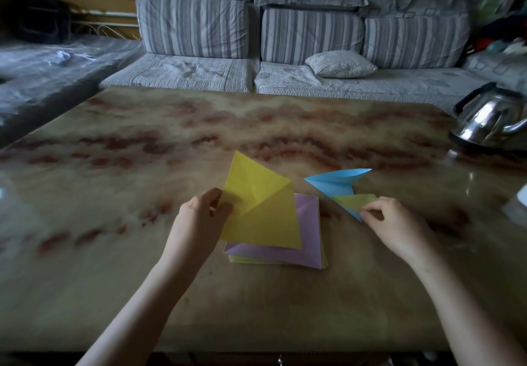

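Lifted at a tilt above the stack of coloured square paper sheets (pixel 309 247), lilac on top: a creased yellow square paper sheet (pixel 261 208), pinched at its left corner between thumb and fingers of the left hand (pixel 199 217), lower edge over the stack. Raised that way, by the look of it, to free a single sheet for folding without dragging the pile.

Just right of the stack, clamped at its near tip by the curled fingertips of the right hand (pixel 396 228): a folded blue paper shape (pixel 336 184), with a smaller yellow-green folded piece (pixel 353 201) lying against it. Joined or merely overlapping, not clear. Apparently kept to one side, out of the way of the fresh sheet.

Hands well apart, one either side of the stack, each closed on its own paper.

Under the stack, a glossy brown marbled surface (pixel 142 166). Far right of the stack, a shiny steel kettle with a black handle (pixel 490 121), well clear of the paper. Beyond the stack, past the far edge, a grey striped sofa (pixel 199 74) with a small pale pillow (pixel 340 63).
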Motion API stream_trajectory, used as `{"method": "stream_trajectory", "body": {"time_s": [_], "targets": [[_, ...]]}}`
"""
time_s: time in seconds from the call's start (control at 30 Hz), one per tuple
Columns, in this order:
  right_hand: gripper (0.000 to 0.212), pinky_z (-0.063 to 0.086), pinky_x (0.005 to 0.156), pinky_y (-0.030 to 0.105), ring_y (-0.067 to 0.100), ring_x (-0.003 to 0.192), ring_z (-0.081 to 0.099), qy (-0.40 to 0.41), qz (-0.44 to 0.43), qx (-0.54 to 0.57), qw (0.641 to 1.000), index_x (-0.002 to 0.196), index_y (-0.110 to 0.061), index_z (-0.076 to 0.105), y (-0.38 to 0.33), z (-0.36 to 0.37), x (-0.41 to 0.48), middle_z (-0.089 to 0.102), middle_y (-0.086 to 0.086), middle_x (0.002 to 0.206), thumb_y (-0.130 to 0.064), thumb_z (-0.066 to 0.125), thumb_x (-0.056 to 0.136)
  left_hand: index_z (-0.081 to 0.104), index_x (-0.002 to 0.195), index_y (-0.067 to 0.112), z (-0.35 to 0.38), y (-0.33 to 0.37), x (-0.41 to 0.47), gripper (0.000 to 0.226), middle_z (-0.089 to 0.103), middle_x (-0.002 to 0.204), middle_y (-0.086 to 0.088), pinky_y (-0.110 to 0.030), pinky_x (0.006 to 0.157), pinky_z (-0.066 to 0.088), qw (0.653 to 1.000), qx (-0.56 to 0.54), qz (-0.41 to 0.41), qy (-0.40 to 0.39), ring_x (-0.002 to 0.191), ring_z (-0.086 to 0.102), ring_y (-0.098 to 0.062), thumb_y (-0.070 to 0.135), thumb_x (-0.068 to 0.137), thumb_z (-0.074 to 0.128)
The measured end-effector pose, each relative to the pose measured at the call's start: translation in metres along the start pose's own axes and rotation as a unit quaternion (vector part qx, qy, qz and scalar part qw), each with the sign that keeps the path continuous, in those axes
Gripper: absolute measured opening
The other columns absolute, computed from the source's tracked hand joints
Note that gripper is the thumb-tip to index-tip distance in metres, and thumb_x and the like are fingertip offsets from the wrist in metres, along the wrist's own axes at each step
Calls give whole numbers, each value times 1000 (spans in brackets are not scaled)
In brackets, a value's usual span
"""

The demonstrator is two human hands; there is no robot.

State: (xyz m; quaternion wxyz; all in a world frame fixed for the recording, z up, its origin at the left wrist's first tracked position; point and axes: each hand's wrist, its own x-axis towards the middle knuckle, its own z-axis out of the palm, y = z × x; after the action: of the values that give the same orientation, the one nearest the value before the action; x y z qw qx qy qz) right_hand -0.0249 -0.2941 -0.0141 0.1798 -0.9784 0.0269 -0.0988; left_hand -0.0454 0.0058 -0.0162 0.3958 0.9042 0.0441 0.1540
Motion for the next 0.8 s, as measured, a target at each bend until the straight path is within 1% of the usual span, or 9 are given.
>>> {"method": "stream_trajectory", "body": {"time_s": [0.07,0.13,0.2,0.27,0.4,0.5,0.6,0.7,0.8], "targets": [[14,48,84,35,26,101,62,27,-20,14,999,95,-13,73,-2,1,1,68,2,108,-16,61,88,67,92,16,-1,3,0,8,65,80,-3,-28,65,42,1000,-16,7,19,78,61,-26,19,86,63],[13,44,88,30,25,103,63,95,-58,56,992,94,-8,73,-6,2,3,68,4,111,-10,63,87,67,93,16,-3,6,0,8,64,79,0,-22,60,39,998,-39,19,34,75,60,-23,18,87,62],[11,46,90,30,24,99,65,152,-113,104,976,92,-6,73,-11,2,5,69,6,104,-6,63,86,67,89,17,-5,8,0,4,62,75,4,-12,56,38,997,-68,22,35,68,59,-18,17,87,62],[12,48,91,31,22,98,65,167,-157,176,957,94,-6,72,-19,2,6,70,5,100,-4,61,88,66,83,22,-7,9,2,6,62,71,10,-10,54,40,994,-103,18,22,58,57,-7,17,86,65],[20,46,92,21,12,106,62,155,-190,285,926,105,-13,67,-43,4,-1,66,-3,110,-20,59,88,69,81,22,-15,12,4,17,64,59,11,-20,48,50,970,-236,-3,-63,48,57,-4,5,82,68],[40,42,95,19,4,116,55,125,-198,340,911,119,-19,58,-59,6,-4,61,-9,122,-35,63,83,69,84,21,-20,17,3,18,65,58,9,-18,45,47,962,-258,-5,-86,48,55,-2,4,79,71],[41,45,88,18,5,100,63,54,-163,400,900,118,-23,58,-64,6,-6,67,-7,109,-19,74,80,69,84,22,-24,17,3,18,65,56,9,-16,44,45,959,-265,-16,-102,48,54,-1,5,78,72],[35,49,75,16,3,74,63,18,-126,450,884,100,-25,66,-67,4,-8,68,-1,85,1,72,77,70,86,21,-25,18,2,16,66,59,6,-16,46,46,952,-282,-34,-114,52,57,-4,7,78,72],[30,48,68,11,-3,66,60,10,-95,503,859,90,-17,67,-69,1,-9,65,-1,77,9,69,76,69,97,16,-26,19,2,21,72,76,-1,-20,52,51,922,-363,-76,-110,63,65,-11,18,77,71]]}}
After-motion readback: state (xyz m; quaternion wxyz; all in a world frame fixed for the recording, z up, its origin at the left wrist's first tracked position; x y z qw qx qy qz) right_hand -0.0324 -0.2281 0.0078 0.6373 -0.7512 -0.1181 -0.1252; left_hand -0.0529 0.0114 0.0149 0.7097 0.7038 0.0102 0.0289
